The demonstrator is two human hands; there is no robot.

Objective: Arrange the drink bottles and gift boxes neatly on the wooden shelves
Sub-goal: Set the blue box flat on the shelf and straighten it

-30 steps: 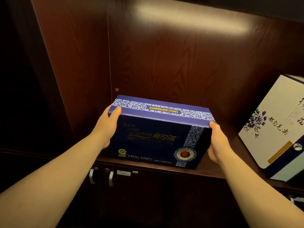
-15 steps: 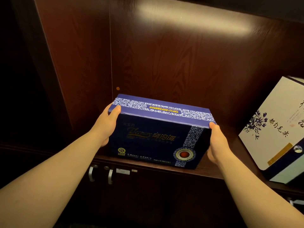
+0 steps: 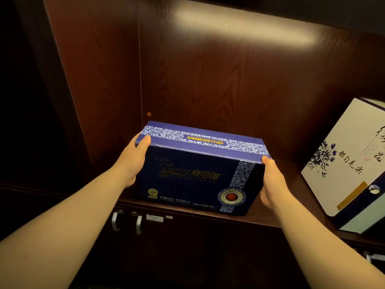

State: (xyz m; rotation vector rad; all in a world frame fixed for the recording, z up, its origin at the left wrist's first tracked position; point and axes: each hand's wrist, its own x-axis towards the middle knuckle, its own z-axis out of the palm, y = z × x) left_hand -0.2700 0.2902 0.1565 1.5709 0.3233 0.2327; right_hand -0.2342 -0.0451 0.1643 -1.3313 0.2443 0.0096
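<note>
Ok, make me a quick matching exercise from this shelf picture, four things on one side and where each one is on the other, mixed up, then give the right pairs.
Things
1. dark blue gift box
2. white gift box
3. left hand
4. cabinet handles

Places
A. below the shelf edge
B. far right of the shelf, leaning
C. gripping the blue box's left end
D. shelf's left part, between both hands

Pairs: 1-D, 2-B, 3-C, 4-A
</note>
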